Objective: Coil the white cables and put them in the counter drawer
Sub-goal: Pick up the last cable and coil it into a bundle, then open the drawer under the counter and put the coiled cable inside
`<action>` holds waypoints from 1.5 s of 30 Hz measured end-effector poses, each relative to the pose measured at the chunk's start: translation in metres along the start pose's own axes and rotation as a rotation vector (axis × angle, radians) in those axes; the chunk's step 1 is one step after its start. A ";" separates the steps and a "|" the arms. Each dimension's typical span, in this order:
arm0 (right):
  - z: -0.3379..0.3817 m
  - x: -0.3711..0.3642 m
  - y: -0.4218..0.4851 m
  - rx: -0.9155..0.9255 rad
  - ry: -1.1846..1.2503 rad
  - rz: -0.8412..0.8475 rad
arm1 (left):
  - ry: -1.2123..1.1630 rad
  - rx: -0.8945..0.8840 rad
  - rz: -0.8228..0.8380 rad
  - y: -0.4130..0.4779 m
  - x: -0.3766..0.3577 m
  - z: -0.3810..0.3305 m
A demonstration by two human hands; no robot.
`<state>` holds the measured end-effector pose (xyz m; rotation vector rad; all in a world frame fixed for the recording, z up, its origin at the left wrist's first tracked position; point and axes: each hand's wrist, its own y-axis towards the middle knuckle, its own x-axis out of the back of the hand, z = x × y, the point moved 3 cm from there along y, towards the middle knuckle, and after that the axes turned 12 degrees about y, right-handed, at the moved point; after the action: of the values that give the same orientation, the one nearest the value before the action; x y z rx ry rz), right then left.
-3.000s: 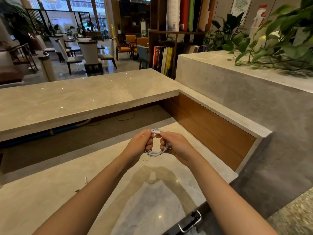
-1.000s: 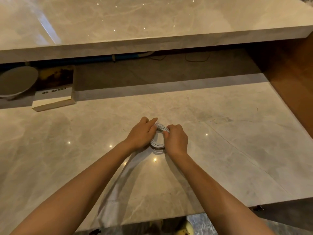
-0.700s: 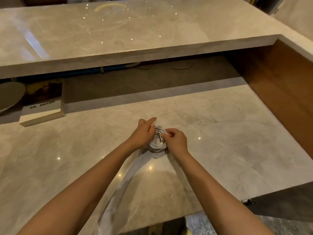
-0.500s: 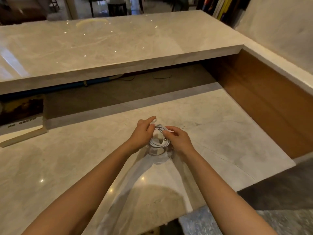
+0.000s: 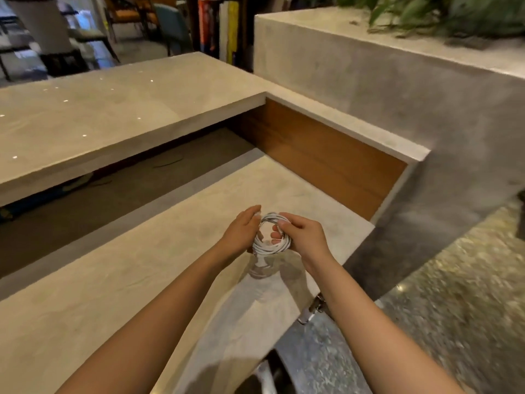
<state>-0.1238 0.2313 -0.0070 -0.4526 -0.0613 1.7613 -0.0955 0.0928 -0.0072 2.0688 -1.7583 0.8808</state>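
Note:
A coiled white cable (image 5: 270, 245) is held just above the lower marble counter (image 5: 142, 265), near its right end. My right hand (image 5: 301, 237) grips the coil's right side, with fingers through the loop. My left hand (image 5: 243, 230) rests against the coil's left side with its fingers extended. A metal drawer handle (image 5: 311, 309) shows at the counter's front edge, partly behind my right forearm. Whether the drawer is open I cannot tell.
A raised marble ledge (image 5: 113, 118) overhangs the back of the counter. A wooden side panel (image 5: 326, 157) and a tall concrete block (image 5: 397, 81) with plants (image 5: 454, 15) close off the right. Books (image 5: 218, 27) and chairs (image 5: 167, 27) stand beyond. Speckled floor (image 5: 454, 294) lies at lower right.
My view has swung right and up, so the book on the left has left the frame and the drawer handle has come in. My hands still hold the coil in the same place.

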 end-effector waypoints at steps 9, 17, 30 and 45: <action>-0.004 0.065 -0.026 -0.029 0.041 -0.085 | 0.135 -0.066 0.004 -0.014 -0.066 -0.024; -0.020 0.109 -0.033 -0.137 0.039 0.044 | -0.032 0.067 -0.141 -0.056 -0.111 -0.022; -0.162 0.188 -0.016 -0.480 0.025 -0.210 | 0.021 0.243 -0.417 -0.075 -0.129 0.020; -0.218 0.196 -0.007 -0.533 0.557 -0.105 | 0.162 0.150 -0.437 -0.067 -0.152 0.027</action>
<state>-0.0781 0.3752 -0.2586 -1.2881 -0.1571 1.4481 -0.0345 0.2115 -0.1101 2.2751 -1.1236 1.0289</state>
